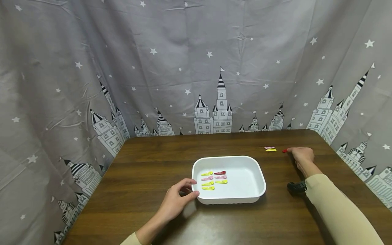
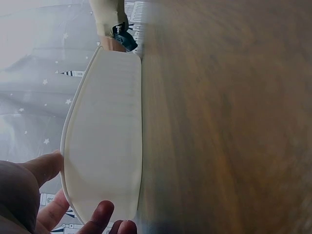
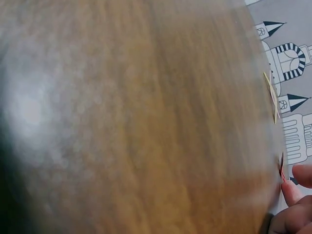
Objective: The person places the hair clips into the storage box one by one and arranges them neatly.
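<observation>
A white tray (image 1: 242,177) stands at the middle of the table, with snap hair clips in two columns in its left half: several yellow clips (image 1: 208,188), two pink clips (image 1: 220,177) and a red one (image 1: 219,173). My left hand (image 1: 179,197) holds the tray's left end, its fingers and thumb at the rim. Far to the right, my right hand (image 1: 302,156) has a red hair clip (image 1: 284,150) at its fingertips, down at the tabletop. In the right wrist view, thumb and finger pinch one end of this clip (image 3: 282,168).
Left of the right hand, a pink hair clip (image 1: 269,147) and a yellow hair clip (image 1: 271,150) lie close together on the brown wooden table (image 1: 153,163). A black wrist camera (image 1: 296,187) hangs below the right sleeve. A grey castle-print curtain (image 1: 171,75) stands behind the table.
</observation>
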`<action>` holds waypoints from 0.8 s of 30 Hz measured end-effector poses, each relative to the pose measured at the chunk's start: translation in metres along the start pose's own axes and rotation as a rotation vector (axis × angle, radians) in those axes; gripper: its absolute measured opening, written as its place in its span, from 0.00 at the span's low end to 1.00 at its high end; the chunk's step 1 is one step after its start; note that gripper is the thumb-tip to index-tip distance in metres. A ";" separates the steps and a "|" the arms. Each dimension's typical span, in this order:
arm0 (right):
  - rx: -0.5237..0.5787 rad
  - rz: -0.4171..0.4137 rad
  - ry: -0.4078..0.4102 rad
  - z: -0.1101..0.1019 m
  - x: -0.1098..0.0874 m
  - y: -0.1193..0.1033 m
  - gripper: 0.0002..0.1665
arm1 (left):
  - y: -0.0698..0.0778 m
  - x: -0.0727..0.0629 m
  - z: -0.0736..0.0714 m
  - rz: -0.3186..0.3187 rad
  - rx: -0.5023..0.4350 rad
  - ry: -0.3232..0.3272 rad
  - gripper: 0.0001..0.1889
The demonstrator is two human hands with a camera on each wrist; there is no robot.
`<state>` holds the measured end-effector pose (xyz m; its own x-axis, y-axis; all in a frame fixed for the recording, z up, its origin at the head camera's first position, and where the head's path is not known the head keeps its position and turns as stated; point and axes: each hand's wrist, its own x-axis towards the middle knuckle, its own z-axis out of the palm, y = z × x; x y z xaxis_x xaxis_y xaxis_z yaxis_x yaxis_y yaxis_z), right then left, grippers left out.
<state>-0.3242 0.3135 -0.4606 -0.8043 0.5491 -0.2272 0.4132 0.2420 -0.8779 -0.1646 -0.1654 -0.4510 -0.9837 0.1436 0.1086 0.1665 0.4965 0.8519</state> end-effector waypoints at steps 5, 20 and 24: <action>-0.002 -0.029 -0.035 0.000 0.003 0.000 0.08 | 0.000 0.000 0.000 0.003 -0.001 0.001 0.18; -0.081 -0.124 -0.189 -0.006 0.009 0.004 0.22 | 0.001 -0.001 0.001 0.003 0.008 -0.006 0.18; -0.055 -0.142 -0.237 -0.010 0.009 0.007 0.28 | 0.001 0.000 0.001 0.014 0.003 -0.003 0.18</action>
<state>-0.3242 0.3279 -0.4641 -0.9305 0.3057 -0.2015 0.3066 0.3497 -0.8853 -0.1642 -0.1642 -0.4504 -0.9810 0.1534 0.1186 0.1804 0.4970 0.8488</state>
